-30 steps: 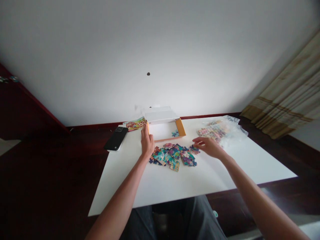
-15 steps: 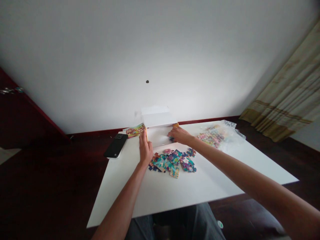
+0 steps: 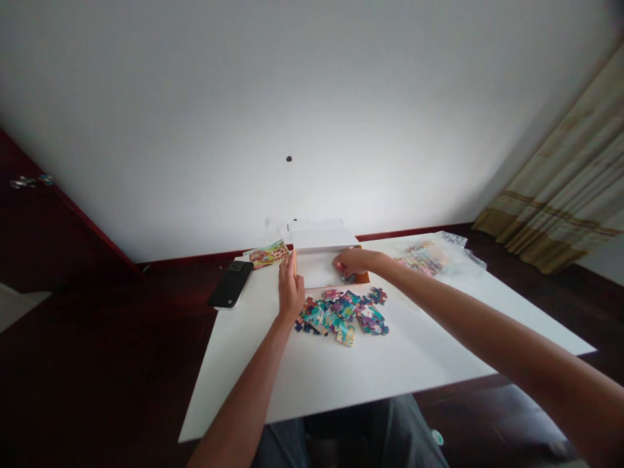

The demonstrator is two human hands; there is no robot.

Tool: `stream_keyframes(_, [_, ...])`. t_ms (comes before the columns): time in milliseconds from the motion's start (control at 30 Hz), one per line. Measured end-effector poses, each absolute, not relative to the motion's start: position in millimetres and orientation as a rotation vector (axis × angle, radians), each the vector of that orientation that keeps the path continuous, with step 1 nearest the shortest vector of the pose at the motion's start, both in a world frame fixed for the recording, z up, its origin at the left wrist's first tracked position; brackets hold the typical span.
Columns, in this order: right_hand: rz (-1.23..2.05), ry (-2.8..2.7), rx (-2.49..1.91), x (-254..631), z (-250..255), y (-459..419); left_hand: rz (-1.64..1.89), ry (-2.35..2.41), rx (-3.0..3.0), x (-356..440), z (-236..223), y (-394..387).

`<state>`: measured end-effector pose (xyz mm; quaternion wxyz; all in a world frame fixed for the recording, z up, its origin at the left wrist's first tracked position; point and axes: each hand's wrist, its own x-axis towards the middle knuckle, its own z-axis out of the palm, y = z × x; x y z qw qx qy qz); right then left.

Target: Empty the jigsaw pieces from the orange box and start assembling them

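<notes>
A cardboard box (image 3: 316,268) with a white inside and orange side walls stands at the far side of the table, its white lid (image 3: 319,235) raised at the back. My left hand (image 3: 291,289) grips the box's left wall, thumb toward me. Inside the box, near its right end, is my right hand (image 3: 351,261) with curled fingers; what they hold is hidden. Just below that hand lie a few small dark pieces (image 3: 350,279), too blurred to make out. In front of the box is a loose pile of colourful jigsaw puzzle pieces (image 3: 336,315).
A black phone (image 3: 231,285) lies at the table's left edge, beside a colourful picture sheet (image 3: 266,255). On the right, clear plastic bags (image 3: 446,255) hold more puzzle pieces. The white table (image 3: 390,370) stands by a wall, my legs under its near edge.
My right hand has gone from the box's right wall into its inside, fingers now curled. The box looks more level and sits lower. My left hand keeps its grip.
</notes>
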<state>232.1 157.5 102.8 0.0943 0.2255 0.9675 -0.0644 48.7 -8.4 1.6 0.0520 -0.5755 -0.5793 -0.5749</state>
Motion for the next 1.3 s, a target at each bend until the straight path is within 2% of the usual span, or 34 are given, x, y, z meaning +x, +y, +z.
stream_keyframes(100, [-0.395,2.918,0.669,227,117,149,-1.764,-1.751,-1.751,50,6,-10])
stream_keyframes(200, [-0.735,3.134,0.797,232,137,135,-1.796,-1.75,-1.717,49,8,-11])
stream_keyframes(333, [-1.107,3.284,1.032,276,144,119,-1.88,-1.798,-1.574,47,9,-10])
stream_keyframes(500, [-0.972,3.125,1.621,355,95,117,-1.966,-1.819,-1.41,46,12,-10])
stream_keyframes(633, [-0.716,2.956,1.765,377,67,118,-2.049,-1.793,-1.383,45,13,-10])
stream_keyframes(700, [-0.77,2.989,1.889,371,71,117,-2.08,-1.768,-1.419,45,12,-12])
stream_keyframes(733, [-0.952,3.017,1.886,366,77,116,-2.095,-1.76,-1.448,45,13,-13])
stream_keyframes(833, [-1.776,2.963,1.59,345,97,113,-2.109,-1.765,-1.562,48,15,-18])
stream_keyframes(900, [-2.117,2.875,1.416,333,106,112,-2.084,-1.771,-1.656,51,18,-21])
stream_keyframes(1067, [-2.286,2.911,1.37,314,108,109,-2.205,-1.802,-1.876,54,22,-19])
stream_keyframes(1300, [-2.35,2.906,1.377,322,115,101,-2.844,-1.919,-1.818,48,19,-9])
